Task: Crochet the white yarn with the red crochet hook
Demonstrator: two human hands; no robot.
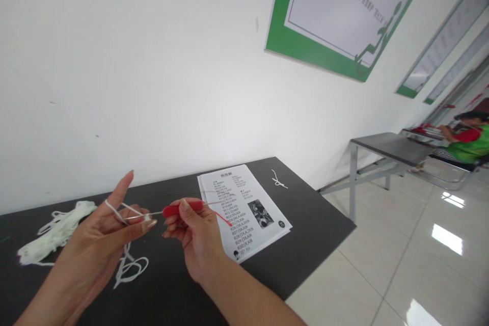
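Upper right: green-bordered wall poster [336, 15]. Right edge: seated person in green vest [468, 142], beside grey table [393, 146].

Printed sheet [250, 219] — rows including "R12-22 66X", "R29 (3X,A)", green-framed wall poster [328, 5] — Chinese characters, "团结协作" among them

The yarn skein [57, 232] lay on the table [305, 244], left of the printed sheets [244, 214]; the thread scrap [278, 179] lay to their right, near the table's back edge.

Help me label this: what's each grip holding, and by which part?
Right grip: slim tool, by its red handle. Left grip: white yarn strand, between thumb and finger.
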